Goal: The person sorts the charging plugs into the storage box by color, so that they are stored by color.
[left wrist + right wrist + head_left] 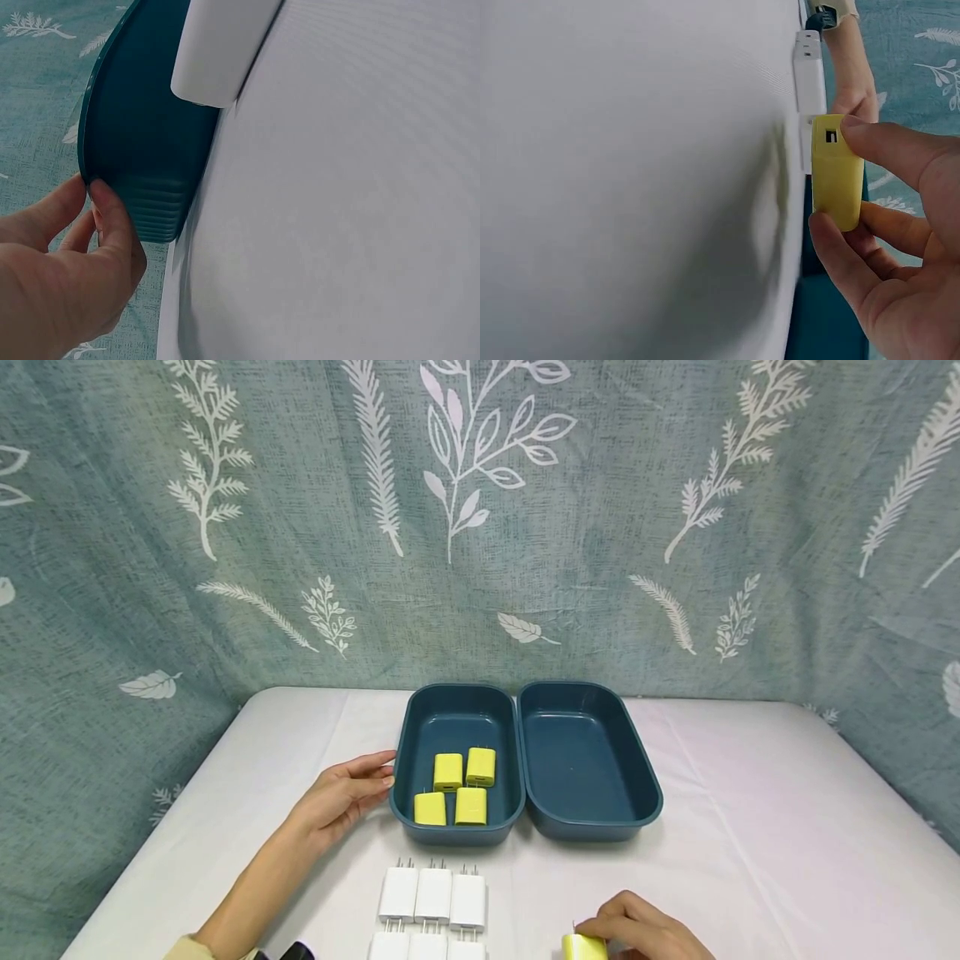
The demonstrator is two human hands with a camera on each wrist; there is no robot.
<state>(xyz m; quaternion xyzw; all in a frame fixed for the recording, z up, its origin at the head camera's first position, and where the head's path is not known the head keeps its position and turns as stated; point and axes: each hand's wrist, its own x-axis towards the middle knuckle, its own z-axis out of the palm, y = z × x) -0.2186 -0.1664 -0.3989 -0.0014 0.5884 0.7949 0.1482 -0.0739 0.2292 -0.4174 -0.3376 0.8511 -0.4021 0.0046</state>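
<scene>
My left hand (337, 799) pinches the rim at the left side of the left blue tray (465, 836); the left wrist view shows its thumb and a finger at that edge. Several yellow charger plugs (471, 807) lie inside this tray. Near the front edge of the head view, my right hand (647, 933) grips another yellow charger plug (838, 176) between thumb and fingers. In the right wrist view the plug is held above the white cloth, its port facing the camera. Part of the right hand is cut off in the head view.
Against the left tray stands a second blue tray (581, 777), with nothing inside. White charger plugs (432, 896) lie in rows in front of the left tray, prongs pointing away. A white cloth (720, 810) covers the table, and a patterned curtain (585, 610) hangs behind.
</scene>
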